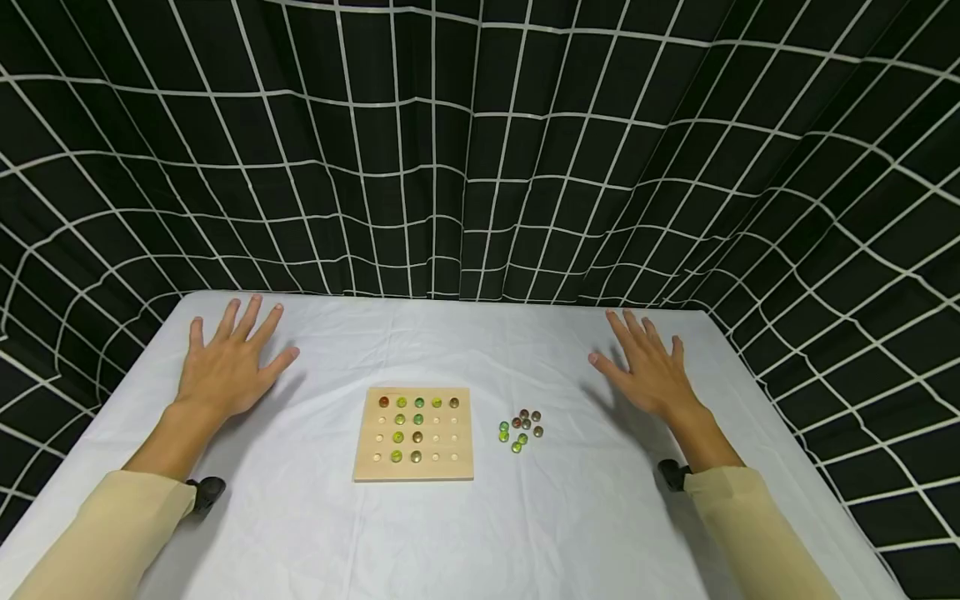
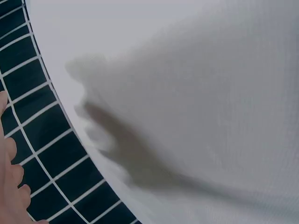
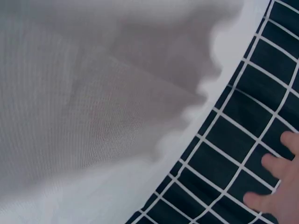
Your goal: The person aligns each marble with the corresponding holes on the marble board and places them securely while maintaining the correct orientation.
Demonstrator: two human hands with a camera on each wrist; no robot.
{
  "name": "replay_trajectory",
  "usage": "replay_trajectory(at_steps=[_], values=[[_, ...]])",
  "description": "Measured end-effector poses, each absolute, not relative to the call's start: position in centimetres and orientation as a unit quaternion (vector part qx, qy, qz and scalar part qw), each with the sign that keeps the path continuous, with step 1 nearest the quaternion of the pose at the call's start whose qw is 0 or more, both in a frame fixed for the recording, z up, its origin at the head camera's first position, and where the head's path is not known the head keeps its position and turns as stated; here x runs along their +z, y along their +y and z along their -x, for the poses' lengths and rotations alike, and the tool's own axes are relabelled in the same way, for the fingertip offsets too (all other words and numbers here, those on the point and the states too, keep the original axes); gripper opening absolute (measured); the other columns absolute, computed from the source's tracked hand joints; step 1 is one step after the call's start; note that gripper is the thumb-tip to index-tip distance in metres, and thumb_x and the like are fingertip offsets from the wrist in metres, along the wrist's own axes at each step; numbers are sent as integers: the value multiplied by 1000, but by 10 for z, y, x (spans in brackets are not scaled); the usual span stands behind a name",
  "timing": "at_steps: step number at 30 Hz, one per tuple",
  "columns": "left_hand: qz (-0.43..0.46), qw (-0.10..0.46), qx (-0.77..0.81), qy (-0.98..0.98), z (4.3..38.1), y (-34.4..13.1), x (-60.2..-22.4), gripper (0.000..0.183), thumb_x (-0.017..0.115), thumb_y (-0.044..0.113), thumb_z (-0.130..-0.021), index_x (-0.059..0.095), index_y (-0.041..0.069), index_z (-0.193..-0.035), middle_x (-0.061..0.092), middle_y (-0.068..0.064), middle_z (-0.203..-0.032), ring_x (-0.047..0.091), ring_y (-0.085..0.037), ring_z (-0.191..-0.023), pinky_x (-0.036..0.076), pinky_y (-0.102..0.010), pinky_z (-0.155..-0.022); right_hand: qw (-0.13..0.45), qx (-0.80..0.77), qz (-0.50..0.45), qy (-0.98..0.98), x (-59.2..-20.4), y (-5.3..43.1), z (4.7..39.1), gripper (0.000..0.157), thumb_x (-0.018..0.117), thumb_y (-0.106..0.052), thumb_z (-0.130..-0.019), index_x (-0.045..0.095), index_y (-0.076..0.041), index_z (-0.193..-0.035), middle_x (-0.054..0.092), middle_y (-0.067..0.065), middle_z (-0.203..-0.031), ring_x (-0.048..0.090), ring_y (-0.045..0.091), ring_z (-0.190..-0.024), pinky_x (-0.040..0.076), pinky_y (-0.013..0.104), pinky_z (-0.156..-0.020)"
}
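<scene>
Head view, sleeves: two beige sleeves (image 1: 112,533) are reaching in from the near side, a black device (image 1: 208,494) showing at each cuff.
Board: the wooden board (image 1: 427,447) is lying between the hands, closer to the left but well apart from both, and set marbles (image 1: 418,419) are filling its far row plus its second and third columns!
Loose marbles: green and brownish loose marbles (image 1: 516,447) are clustering just right of the board, untouched, on the right hand's thumb side.
Left hand: the left hand (image 1: 227,367) is spreading its fingers wide, gripping nothing, hovering over the white cloth (image 1: 570,517).
Right hand: the right hand (image 1: 651,373) is matching it, fingers fanning out, holding nothing, its shadow falling alongside.
Drape: a black, white-gridded drape (image 1: 453,75) is hanging beyond the table's far edge.
</scene>
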State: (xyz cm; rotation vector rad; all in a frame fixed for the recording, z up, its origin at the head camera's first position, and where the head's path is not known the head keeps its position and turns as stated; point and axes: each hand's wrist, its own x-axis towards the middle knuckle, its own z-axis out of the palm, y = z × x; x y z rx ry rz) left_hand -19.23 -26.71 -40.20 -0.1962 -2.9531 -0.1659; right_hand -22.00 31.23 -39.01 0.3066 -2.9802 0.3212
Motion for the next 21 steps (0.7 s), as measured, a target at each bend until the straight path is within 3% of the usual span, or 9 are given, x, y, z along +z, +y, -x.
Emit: replay_trajectory(at_steps=[7, 12, 21], values=[[101, 86, -107, -985, 183, -256, -397, 77, 37, 62, -101, 24, 13, -159, 19, -20, -163, 21, -48, -145, 10, -73, -110, 63, 202, -162, -964, -391, 309, 214, 81, 61, -51, -96, 20, -23, -161, 27, 13, -162, 28, 41, -145, 24, 68, -109], [130, 76, -142, -978, 173, -246, -394, 77, 43, 60, -100, 27, 12, -158, 20, -17, -163, 24, -44, -146, 16, -71, -111, 29, 272, -183, -944, -391, 305, 208, 83, 70, -42, -93, 24, -24, -160, 36, 12, -158, 34, 39, -143, 31, 63, -110], [206, 49, -200, -957, 161, -231, -397, 71, 51, 54, -100, 33, 17, -157, 26, -12, -162, 27, -39, -146, 23, -65, -112, 33, 348, -245, -904, -396, 298, 204, 65, 75, -18, -90, 47, -10, -149, 60, 11, -138, 52, 32, -130, 43, 54, -99]])
